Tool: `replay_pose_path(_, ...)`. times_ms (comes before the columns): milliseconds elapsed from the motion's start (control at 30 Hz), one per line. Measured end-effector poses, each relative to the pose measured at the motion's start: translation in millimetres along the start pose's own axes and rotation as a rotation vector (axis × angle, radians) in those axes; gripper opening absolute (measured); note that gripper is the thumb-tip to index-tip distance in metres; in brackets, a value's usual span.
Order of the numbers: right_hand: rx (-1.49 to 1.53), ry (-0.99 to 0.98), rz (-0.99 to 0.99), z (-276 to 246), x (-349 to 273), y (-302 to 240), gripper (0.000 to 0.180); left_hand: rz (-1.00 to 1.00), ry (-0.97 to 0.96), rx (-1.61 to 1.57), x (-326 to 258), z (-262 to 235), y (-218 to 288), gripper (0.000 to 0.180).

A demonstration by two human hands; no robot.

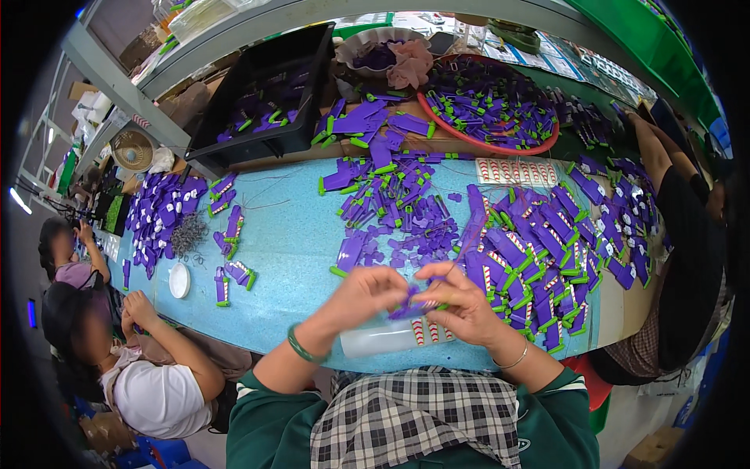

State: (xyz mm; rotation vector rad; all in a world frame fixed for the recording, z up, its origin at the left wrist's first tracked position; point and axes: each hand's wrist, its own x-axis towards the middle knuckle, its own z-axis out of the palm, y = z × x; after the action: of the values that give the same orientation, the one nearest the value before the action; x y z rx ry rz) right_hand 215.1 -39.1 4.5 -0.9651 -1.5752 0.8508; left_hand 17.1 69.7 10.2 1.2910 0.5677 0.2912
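While I look down from afar, the right hand (462,303) grips a small purple piece (408,307) in its fingers over the near side of the blue desk (281,234), and the left hand (358,295) has its fingers curled close against it, though I cannot tell whether they grasp anything. I judge this to be close fingertip work, so the next move calls for a steady right hold and a precise left touch. The fingers hide much of the piece, and its outline is blurred.
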Motion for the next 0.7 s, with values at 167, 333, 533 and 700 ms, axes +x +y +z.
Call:
replay_pose_path(167, 0.588, 0.061, 0.354, 20.0, -16.2, 15.3, 0.022, 0.063, 0.037, -0.400, -26.9, 31.5, -31.7, 0.016)
replay_pose_path(333, 1.194, 0.262, 0.651, 37.9, -18.0, 12.7, 0.025, 0.343, 0.247, -0.231, -28.7, 47.2, -47.1, 0.020)
replay_pose_path(533, 0.689, 0.365, 0.548, 33.6, -16.2, 4.1, 0.033, 0.397, 0.385, -0.410, -22.0, 33.1, -45.2, 0.022)
replay_pose_path(700, -0.180, 0.259, 0.212, 26.7, -19.1, -5.8, 0.042, 0.386, 0.349, -0.439, -24.6, 25.0, -50.0, 0.018)
